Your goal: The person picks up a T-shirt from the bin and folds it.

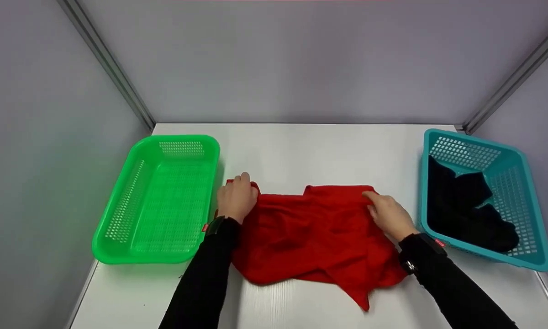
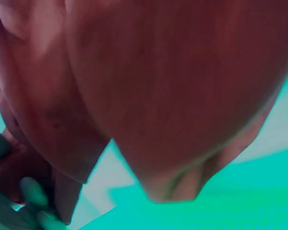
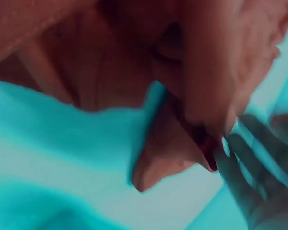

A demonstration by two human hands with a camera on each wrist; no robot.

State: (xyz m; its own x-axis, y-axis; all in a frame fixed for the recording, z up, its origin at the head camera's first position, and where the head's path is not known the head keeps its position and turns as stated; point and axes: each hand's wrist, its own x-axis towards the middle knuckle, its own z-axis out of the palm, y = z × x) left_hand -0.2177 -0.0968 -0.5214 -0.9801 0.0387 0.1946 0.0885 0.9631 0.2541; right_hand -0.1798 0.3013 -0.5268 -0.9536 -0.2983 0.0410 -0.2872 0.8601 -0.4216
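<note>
A crumpled red garment (image 1: 310, 233) spreads across the white table in the head view, one pointed corner hanging toward the front. My left hand (image 1: 237, 197) grips its far left end, fingers curled over the fabric. In the left wrist view, fingertips (image 2: 33, 191) close on a fold of the garment (image 2: 168, 96) at lower left. At the far right corner of the cloth, my right hand (image 1: 389, 214) pinches the edge, its index finger stretched along it. The right wrist view shows the fingers (image 3: 249, 163) at the edge of the draped garment (image 3: 206, 72).
To the left stands a green mesh basket (image 1: 153, 258) with nothing in it. A blue mesh basket (image 1: 529, 205) on the right holds black clothing (image 1: 461, 214). Grey panels (image 1: 301, 64) enclose the white table (image 1: 274, 155) at the back and both sides.
</note>
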